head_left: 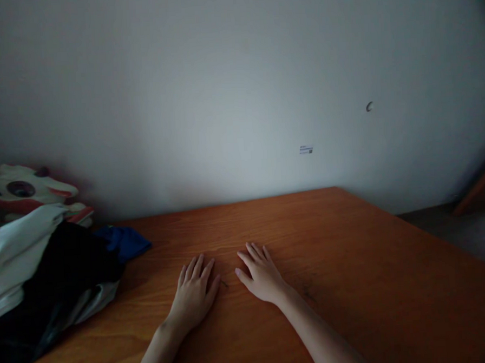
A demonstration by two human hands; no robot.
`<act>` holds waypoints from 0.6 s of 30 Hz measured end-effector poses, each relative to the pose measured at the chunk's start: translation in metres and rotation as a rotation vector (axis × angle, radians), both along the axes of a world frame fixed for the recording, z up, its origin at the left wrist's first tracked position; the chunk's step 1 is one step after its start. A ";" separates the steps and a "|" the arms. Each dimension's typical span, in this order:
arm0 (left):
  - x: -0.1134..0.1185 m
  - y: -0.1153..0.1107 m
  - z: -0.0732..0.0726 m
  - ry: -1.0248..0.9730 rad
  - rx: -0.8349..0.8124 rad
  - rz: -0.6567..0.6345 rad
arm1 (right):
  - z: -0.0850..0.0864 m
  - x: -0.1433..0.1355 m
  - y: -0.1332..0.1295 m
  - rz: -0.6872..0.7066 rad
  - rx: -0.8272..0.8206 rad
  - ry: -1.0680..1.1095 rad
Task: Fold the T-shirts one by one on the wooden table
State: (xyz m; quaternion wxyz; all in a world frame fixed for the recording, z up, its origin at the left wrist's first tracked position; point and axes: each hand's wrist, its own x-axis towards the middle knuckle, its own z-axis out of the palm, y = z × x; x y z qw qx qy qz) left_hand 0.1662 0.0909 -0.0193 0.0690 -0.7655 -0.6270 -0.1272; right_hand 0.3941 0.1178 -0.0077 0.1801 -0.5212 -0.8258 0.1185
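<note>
Wood (352, 251) under 2 palm-down hands (194, 298) (264, 277)

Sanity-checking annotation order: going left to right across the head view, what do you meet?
White cloth, blue cloth, left hand, right hand, small printed wall label, small curved wall mark.

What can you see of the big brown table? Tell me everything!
The table has a wide, flat top that looks like wood, orange-brown with wavy grain and a few small dark marks. Its far edge runs along the pale wall to a corner. The left hand and right hand rest on it, palms down, and a clothes pile covers part of its left side. No legs show.
</note>
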 end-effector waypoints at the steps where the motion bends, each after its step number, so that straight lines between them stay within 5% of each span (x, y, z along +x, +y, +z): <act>1: 0.000 0.000 0.001 0.000 -0.002 -0.001 | 0.000 0.000 0.000 0.001 0.007 -0.002; 18: 0.001 -0.001 0.003 -0.033 -0.020 0.006 | -0.007 -0.001 0.003 0.009 0.018 -0.027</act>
